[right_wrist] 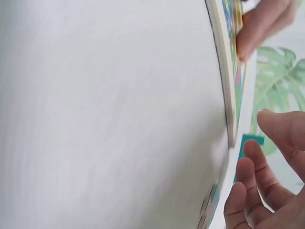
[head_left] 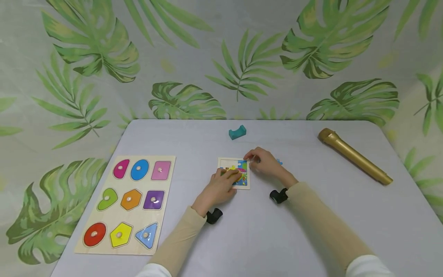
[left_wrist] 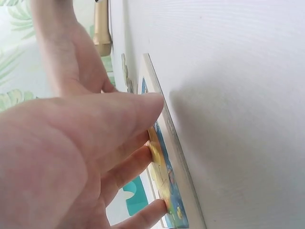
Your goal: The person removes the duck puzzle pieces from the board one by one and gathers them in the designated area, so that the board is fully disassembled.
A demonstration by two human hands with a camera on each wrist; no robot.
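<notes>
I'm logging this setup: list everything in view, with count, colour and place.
Shape board: 1, pale wood, table's left side.
Knobbed shapes: 9, multicoloured, in the board.
Jigsaw tray: 1, pale with multicoloured picture, centre.
Loose puzzle pieces: count unclear, blue showing, right of tray.
Arched block: 1, teal, beyond the tray.
Microphone: 1, gold, table's far right.
Table: 1, white, under these things.
Backdrop: 1, grey with green leaves, behind table.
Sleeves: 2, beige and white, near edge.
Wrist cameras: 2, black, by sleeve ends.
Left hand: 1, bare, touching the tray.
Right hand: 1, bare, near tray's far corner.

Soft light, diffuse shadows on the pale tabletop
</notes>
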